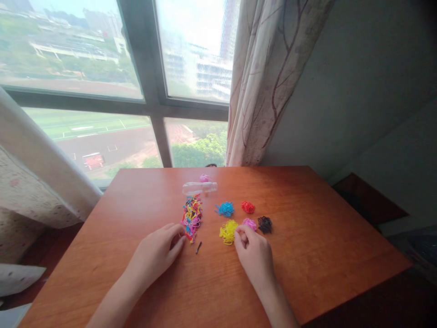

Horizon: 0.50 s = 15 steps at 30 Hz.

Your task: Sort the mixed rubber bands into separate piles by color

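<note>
A long pile of mixed-colour rubber bands (193, 214) lies on the wooden table. At its lower left edge is my left hand (164, 246), thumb and fingers closed in a pinch by some red bands; what they hold, if anything, is too small to tell. My right hand (254, 253) is also pinched, its fingertips between a pile of yellow rubber bands (228, 232) and a partly covered pile of pink rubber bands (250, 223). Blue rubber bands (225, 209), red rubber bands (247, 207) and black rubber bands (265, 224) form separate piles around them.
A clear plastic bottle (196, 188) lies on its side behind the mixed pile, with a pink item (205, 178) beyond it. One small dark strip (198, 248) rests between my hands. The table (327, 255) reaches back to the window and curtain (259, 91).
</note>
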Motion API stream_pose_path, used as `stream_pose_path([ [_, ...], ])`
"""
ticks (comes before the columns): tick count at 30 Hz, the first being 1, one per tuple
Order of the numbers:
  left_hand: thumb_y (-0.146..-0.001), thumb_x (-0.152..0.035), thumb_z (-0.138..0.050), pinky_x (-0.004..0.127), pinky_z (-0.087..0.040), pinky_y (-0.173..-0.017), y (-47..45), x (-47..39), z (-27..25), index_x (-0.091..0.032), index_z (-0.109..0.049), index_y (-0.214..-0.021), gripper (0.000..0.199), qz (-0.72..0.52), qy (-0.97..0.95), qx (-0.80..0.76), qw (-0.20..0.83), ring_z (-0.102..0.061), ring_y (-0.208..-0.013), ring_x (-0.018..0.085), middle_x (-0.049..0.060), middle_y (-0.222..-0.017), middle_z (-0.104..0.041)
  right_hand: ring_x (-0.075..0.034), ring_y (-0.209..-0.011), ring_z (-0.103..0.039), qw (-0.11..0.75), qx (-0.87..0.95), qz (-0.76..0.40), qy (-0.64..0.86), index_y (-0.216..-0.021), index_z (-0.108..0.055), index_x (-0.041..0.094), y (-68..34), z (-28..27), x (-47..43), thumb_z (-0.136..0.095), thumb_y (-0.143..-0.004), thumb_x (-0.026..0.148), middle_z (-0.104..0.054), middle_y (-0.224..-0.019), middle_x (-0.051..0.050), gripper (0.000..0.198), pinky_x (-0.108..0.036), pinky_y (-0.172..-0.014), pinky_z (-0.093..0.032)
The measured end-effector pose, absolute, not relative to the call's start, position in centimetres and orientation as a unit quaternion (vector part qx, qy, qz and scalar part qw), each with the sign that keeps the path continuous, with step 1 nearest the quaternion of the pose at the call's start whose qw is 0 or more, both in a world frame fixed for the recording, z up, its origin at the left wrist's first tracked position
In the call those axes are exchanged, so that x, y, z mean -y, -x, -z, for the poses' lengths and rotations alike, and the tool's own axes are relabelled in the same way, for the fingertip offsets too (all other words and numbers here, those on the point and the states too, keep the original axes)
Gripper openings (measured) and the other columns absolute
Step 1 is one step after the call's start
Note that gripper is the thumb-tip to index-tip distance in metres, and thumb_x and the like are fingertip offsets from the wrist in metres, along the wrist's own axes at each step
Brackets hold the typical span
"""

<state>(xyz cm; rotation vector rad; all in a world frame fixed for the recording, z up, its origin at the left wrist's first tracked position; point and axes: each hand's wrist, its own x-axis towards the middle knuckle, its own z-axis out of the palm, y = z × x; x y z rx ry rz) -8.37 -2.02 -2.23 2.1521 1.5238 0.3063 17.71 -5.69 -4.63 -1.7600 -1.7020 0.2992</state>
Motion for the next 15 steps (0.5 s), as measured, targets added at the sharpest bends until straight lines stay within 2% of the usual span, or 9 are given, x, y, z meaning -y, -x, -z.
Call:
stream_pose_path([
  [8, -0.092, -0.03, -0.042, 0.026, -0.042, -0.071, 8.5, 2.2, 2.4, -0.026, -0.062, -0.092, 0.021, -0.1, -0.785, -0.561, 0.244, -0.063, -0.083, 0.018, 0.0, -0.095, -0.068, -0.013, -0.054, -0.054, 0.308, 0.691, -0.119, 0.644, -0.083, -0.062, 0.022, -17.2, 5.2, 7.1, -0.048, -0.093, 0.023, -0.058, -0.059, 0.004, 0.017, -0.024, -0.056, -0.028],
  [15, -0.092, -0.029, -0.041, 0.027, -0.042, -0.072, 8.5, 2.1, 2.3, -0.025, -0.061, -0.091, 0.02, -0.097, -0.785, -0.563, 0.239, -0.063, -0.083, 0.019, 0.0, -0.095, -0.067, -0.014, -0.058, -0.057, 0.273, 0.732, -0.061, 0.621, -0.08, -0.061, 0.022, -17.8, 6.2, 7.4, -0.044, -0.094, 0.019, -0.062, -0.067, 0.002, 0.022, -0.026, -0.058, -0.028],
])
